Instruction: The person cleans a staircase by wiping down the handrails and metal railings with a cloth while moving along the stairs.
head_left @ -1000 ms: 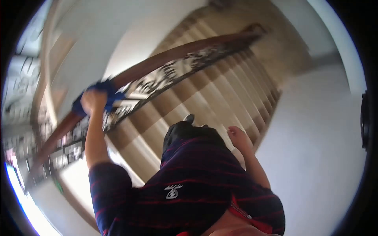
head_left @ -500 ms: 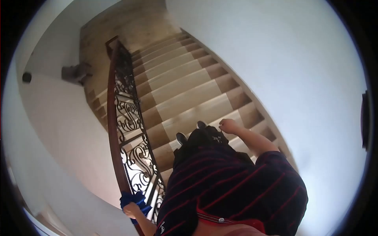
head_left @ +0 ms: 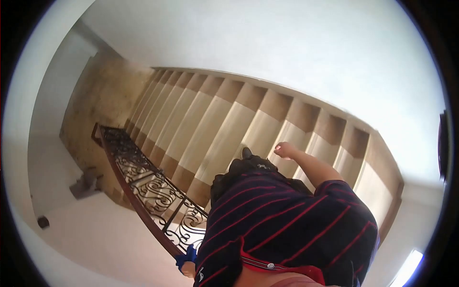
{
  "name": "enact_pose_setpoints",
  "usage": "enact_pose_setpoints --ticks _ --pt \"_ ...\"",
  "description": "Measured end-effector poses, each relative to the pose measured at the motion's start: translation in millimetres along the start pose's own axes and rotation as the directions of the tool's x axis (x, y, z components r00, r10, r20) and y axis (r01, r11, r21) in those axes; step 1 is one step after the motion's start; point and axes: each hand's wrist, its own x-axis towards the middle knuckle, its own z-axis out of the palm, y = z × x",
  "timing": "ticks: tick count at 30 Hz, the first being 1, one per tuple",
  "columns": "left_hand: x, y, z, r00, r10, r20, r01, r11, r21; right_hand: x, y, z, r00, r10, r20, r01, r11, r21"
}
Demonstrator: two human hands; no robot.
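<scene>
At the bottom, partly hidden by the striped shirt, my left hand (head_left: pixel 188 270) is closed on a blue cloth (head_left: pixel 185 258). The cloth lies over the dark red-brown wooden handrail (head_left: pixel 139 206), near the rail's lower end in view. To the right of my body, my right hand (head_left: pixel 284 150) hangs over the stairs (head_left: pixel 214 125) with its fingers curled and touches nothing visible. Whether something small is inside it cannot be made out. One dark shoe (head_left: pixel 246 153) shows on the steps.
Black scrollwork balusters (head_left: pixel 152 190) run beneath the handrail. A brown landing (head_left: pixel 98 91) lies at the upper left, with a grey object (head_left: pixel 86 185) near its edge. A white wall (head_left: pixel 287 48) borders the stairs. A bright window (head_left: pixel 406 269) shows at lower right.
The view has swung round, so the stairs and railing now slant to the upper left. My left hand and the cloth have moved down and right in view, partly behind my shirt.
</scene>
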Motion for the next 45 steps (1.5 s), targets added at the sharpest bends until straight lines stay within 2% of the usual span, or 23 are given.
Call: enact_pose_setpoints --ticks 5,7,11,13,15,18,19,20,24,25,26,27,29,31,33,34,35,36,38,39,40,42,45 --pt "23 45 3 0.991 0.124 0.049 -0.126 0.992 0.026 -35 57 0 0.991 0.135 0.01 -0.136 0.987 0.089" --pt "32 57 -2 0.985 0.157 0.069 -0.16 0.986 0.037 -39 82 11 0.98 0.185 -0.073 -0.178 0.98 0.092" --pt "49 89 -6 0.965 0.237 0.109 -0.241 0.97 0.027 -41 122 32 0.947 0.318 -0.034 -0.308 0.936 0.171" --pt "56 106 -2 0.95 0.28 0.137 -0.284 0.959 0.009 -55 115 41 0.936 0.345 -0.071 -0.324 0.922 0.213" --pt "61 126 3 0.928 0.328 0.176 -0.33 0.944 -0.013 -68 101 52 0.916 0.386 -0.113 -0.319 0.868 0.381" --pt "67 161 26 0.881 0.407 0.242 -0.402 0.913 -0.071 -74 85 73 0.926 0.377 -0.011 -0.331 0.827 0.455" --pt "67 180 37 0.86 0.436 0.264 -0.426 0.9 -0.098 -78 82 82 0.932 0.358 -0.064 -0.295 0.847 0.442" --pt "65 196 44 0.833 0.465 0.299 -0.451 0.884 -0.118 -83 78 91 0.934 0.34 -0.114 -0.263 0.866 0.426" --pt "62 280 88 0.684 0.544 0.487 -0.515 0.832 -0.207 -108 90 122 0.93 0.362 -0.062 -0.277 0.803 0.528" --pt "57 307 98 0.676 0.46 0.576 -0.461 0.874 -0.155 -116 95 130 0.917 0.376 -0.133 -0.247 0.797 0.551" --pt "53 337 108 0.659 0.372 0.654 -0.412 0.905 -0.1 -124 101 132 0.918 0.386 -0.095 -0.268 0.776 0.571" --pt "52 358 117 0.482 0.524 0.702 -0.543 0.807 -0.23 -117 124 149 0.905 0.425 0.003 -0.355 0.752 0.555" --pt "77 389 171 0.378 0.657 0.653 -0.723 0.65 -0.235 -134 145 167 0.803 0.585 -0.117 -0.432 0.706 0.562" --pt "72 430 200 0.396 0.617 0.68 -0.828 0.56 -0.026 -146 174 185 0.739 0.672 0.04 -0.494 0.501 0.711" --pt "25 478 194 0.357 0.58 0.732 -0.876 0.481 0.046 -164 183 192 0.636 0.749 0.186 -0.539 0.26 0.801" --pt "7 496 193 0.212 0.608 0.765 -0.863 0.484 -0.145 -167 195 206 0.683 0.711 0.169 -0.525 0.316 0.791" --pt "-11 513 192 0.063 0.622 0.781 -0.806 0.493 -0.328 -171 202 206 0.687 0.688 0.235 -0.61 0.369 0.701" --pt "-31 529 192 -0.025 0.605 0.796 -0.782 0.484 -0.393 -176 201 207 0.656 0.715 0.244 -0.619 0.324 0.715" --pt "-83 570 205 -0.094 0.573 0.814 -0.817 0.422 -0.392 -179 211 212 0.653 0.724 0.224 -0.566 0.27 0.779" --pt "-105 586 218 -0.109 0.553 0.826 -0.844 0.388 -0.371 -188 197 194 0.565 0.791 0.235 -0.533 0.133 0.836" --pt "-126 604 226 -0.127 0.539 0.833 -0.866 0.35 -0.358 -189 190 187 0.53 0.81 0.25 -0.449 0.019 0.893" --pt "-159 638 250 -0.154 0.506 0.849 -0.912 0.259 -0.319 -185 174 173 0.475 0.838 0.268 -0.389 -0.073 0.919" --pt "-197 692 296 -0.178 0.462 0.869 -0.963 0.099 -0.25 -181 151 155 0.452 0.81 0.373 -0.367 -0.212 0.906"
